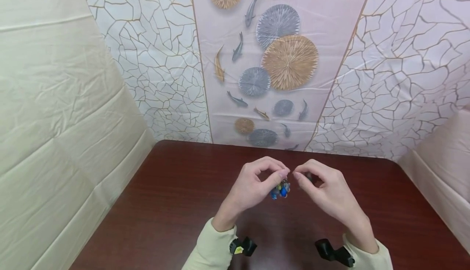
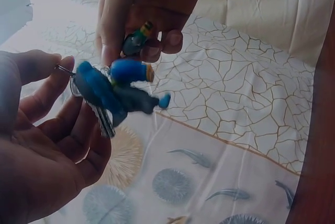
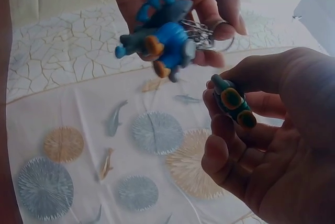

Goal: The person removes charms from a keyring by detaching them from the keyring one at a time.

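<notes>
Above the table, my left hand (image 1: pixel 251 183) pinches the metal split ring (image 3: pixel 229 36) of a keychain between thumb and fingertip. From that ring hang metal chains and several small rubbery figurines in blue and grey, one with a blue body and orange feet (image 3: pixel 170 43). Close by on the right, my right hand (image 1: pixel 332 192) pinches a small dark green figurine (image 3: pixel 230 101) with orange-rimmed feet, its upper part hidden by the fingers. In the head view the two hands' fingertips nearly meet, and the blue charms (image 1: pixel 282 190) dangle below the left thumb.
Both hands are over a dark reddish-brown table (image 1: pixel 169 204) with rounded far corners. Behind it hangs a patterned cloth (image 1: pixel 235 107) with fish and round leaf prints. Plain cream cloth (image 1: pixel 73 131) walls in the left side. Black wrist mounts (image 1: pixel 244 246) sit at the sleeves.
</notes>
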A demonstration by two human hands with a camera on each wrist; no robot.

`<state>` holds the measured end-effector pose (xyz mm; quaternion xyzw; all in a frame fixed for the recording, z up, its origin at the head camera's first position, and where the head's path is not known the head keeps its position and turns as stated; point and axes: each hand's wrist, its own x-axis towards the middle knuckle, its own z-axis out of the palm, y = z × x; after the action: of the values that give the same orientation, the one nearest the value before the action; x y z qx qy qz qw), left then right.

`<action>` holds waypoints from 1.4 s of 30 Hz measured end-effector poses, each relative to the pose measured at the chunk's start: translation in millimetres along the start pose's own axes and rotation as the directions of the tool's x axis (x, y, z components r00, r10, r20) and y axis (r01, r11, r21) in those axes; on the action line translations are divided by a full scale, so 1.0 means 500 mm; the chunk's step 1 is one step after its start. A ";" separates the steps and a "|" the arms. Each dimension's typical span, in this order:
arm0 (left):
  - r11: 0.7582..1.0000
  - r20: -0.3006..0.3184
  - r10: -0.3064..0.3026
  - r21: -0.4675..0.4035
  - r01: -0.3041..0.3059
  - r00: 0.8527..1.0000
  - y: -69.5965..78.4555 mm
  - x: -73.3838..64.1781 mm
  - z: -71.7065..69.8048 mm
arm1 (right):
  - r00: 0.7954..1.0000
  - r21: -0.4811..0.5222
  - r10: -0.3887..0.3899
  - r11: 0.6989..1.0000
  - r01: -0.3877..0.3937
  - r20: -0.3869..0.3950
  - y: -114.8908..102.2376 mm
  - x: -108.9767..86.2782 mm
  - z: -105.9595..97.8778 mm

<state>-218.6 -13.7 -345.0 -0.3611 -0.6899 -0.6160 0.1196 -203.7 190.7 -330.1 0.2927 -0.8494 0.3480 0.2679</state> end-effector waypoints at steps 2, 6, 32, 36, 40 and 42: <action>1.000 -0.002 -0.011 -0.008 0.011 1.000 -0.001 0.000 -0.002 | 1.000 0.000 0.002 1.000 -0.002 -0.003 0.002 0.000 -0.003; 1.000 -0.006 -0.023 0.006 0.023 1.000 -0.004 0.002 -0.004 | 1.000 0.004 0.017 1.000 -0.017 -0.011 0.008 -0.002 -0.010; 0.999 -0.004 0.049 0.014 -0.049 0.999 -0.011 0.004 -0.002 | 0.968 -0.088 0.205 0.977 -0.194 0.145 0.130 -0.053 -0.038; 0.999 -0.006 0.029 -0.015 -0.029 1.000 -0.011 0.002 -0.002 | 0.952 -0.101 0.257 0.965 -0.243 0.169 0.155 -0.066 -0.039; 0.998 0.000 -0.006 -0.059 0.006 1.000 -0.013 0.002 -0.002 | 0.932 -0.114 0.306 0.951 -0.289 0.195 0.181 -0.078 -0.042; 0.998 0.002 -0.017 -0.062 0.017 1.000 -0.013 0.003 -0.002 | 0.923 -0.124 0.325 0.944 -0.304 0.207 0.195 -0.084 -0.044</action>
<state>-224.2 -14.2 -349.1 -0.3591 -0.6735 -0.6380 0.1025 -236.2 277.3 -386.9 0.1777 -0.9249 0.3127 0.1235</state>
